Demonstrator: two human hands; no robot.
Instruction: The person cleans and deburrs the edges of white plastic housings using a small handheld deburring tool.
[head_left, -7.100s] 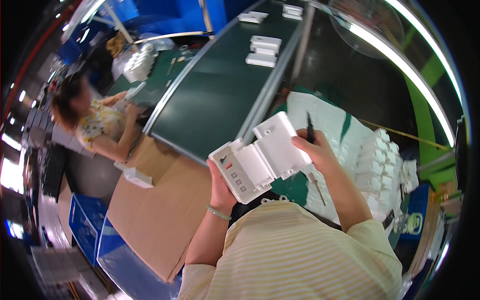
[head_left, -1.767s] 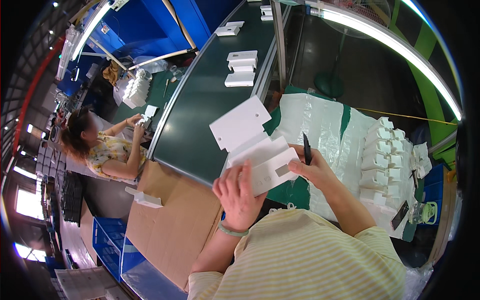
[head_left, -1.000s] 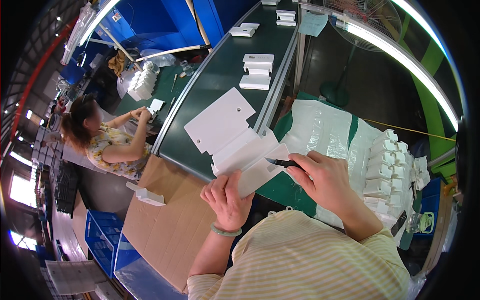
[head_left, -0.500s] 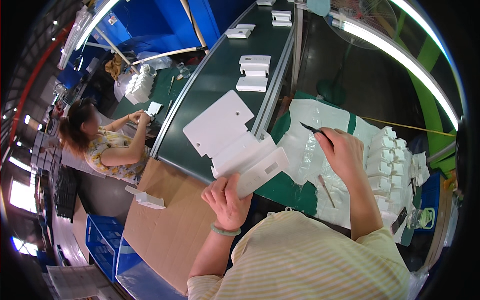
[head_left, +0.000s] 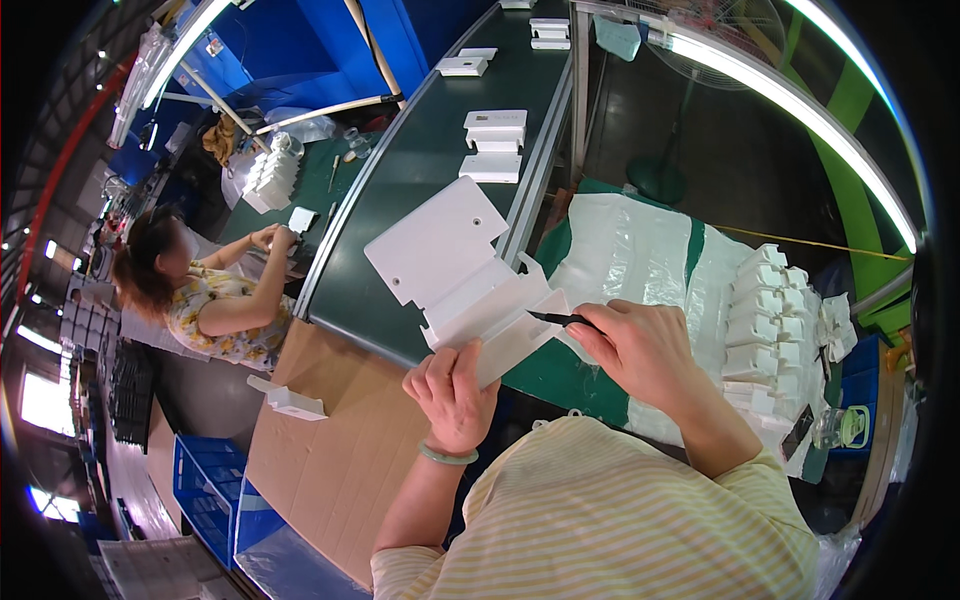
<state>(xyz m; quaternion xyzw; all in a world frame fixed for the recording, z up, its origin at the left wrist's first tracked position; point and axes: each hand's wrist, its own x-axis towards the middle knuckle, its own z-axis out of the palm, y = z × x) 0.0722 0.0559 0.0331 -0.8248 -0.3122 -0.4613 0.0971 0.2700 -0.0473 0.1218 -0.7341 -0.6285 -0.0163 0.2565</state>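
My left hand (head_left: 452,398) grips the lower end of a white plastic housing (head_left: 440,245), held tilted above the near end of the green belt. The housing has a broad flat plate with small holes at its far end and a stepped, folded section nearer me. In my right hand (head_left: 640,350) is a black craft knife (head_left: 562,319), its narrow blade pointing left. The blade tip lies at the housing's near section, by its edge; whether it touches the plastic I cannot tell.
Several white housings (head_left: 495,130) lie along the green conveyor belt (head_left: 400,190). Stacked white parts (head_left: 765,310) stand on the padded bench (head_left: 620,240) at right. A cardboard sheet (head_left: 330,450) at left bears one white part (head_left: 292,402). A co-worker (head_left: 215,290) sits across the belt.
My right hand has moved left and down, bringing the knife from over the bench to the housing's near section. My left hand keeps its grip, with the housing turned slightly.
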